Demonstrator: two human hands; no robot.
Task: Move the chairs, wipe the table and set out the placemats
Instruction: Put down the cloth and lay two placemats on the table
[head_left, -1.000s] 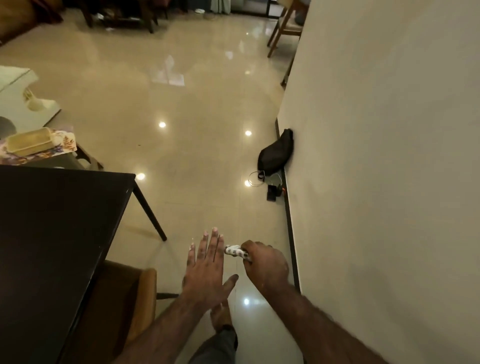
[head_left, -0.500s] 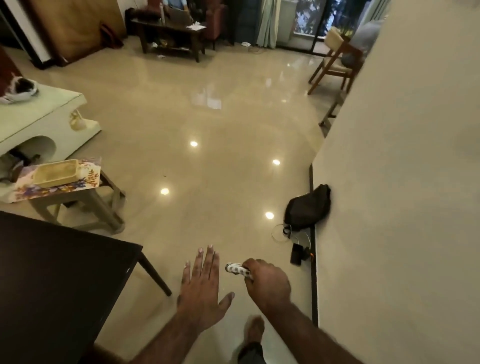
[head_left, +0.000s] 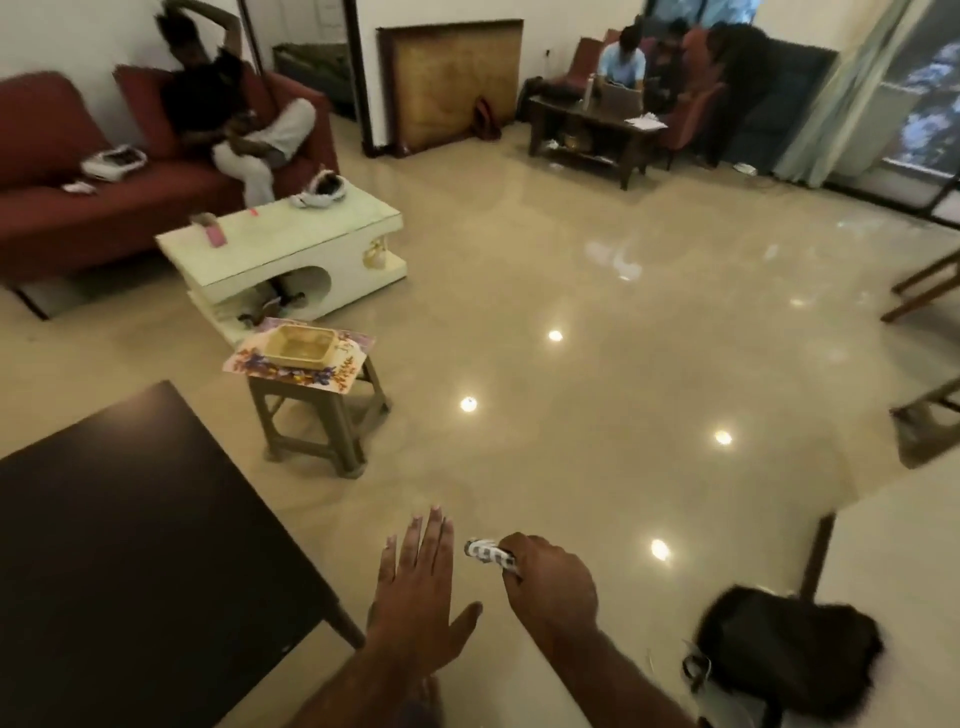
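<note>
The dark table (head_left: 130, 545) fills the lower left, its corner pointing toward the middle of the floor. Beyond it a small brown stool (head_left: 317, 421) carries floral placemats (head_left: 249, 361) with a beige tray (head_left: 301, 345) on top. My left hand (head_left: 421, 597) hovers flat over the floor beside the table's edge, fingers spread, holding nothing. My right hand (head_left: 550, 582) is closed around a small white patterned rolled cloth (head_left: 488, 553), whose end sticks out to the left. Wooden chair legs (head_left: 924, 291) show at the right edge.
A black bag (head_left: 789, 649) with cables lies on the floor at lower right by a wall corner. A white coffee table (head_left: 291, 249) and red sofa (head_left: 62, 208) with a seated person stand at the left. More people sit at a dark desk (head_left: 597, 130) at the back.
My view has swung up and left, away from the wall, bringing the living room, stool and sofa into sight. Both hands keep their pose, the right still gripping the cloth.
</note>
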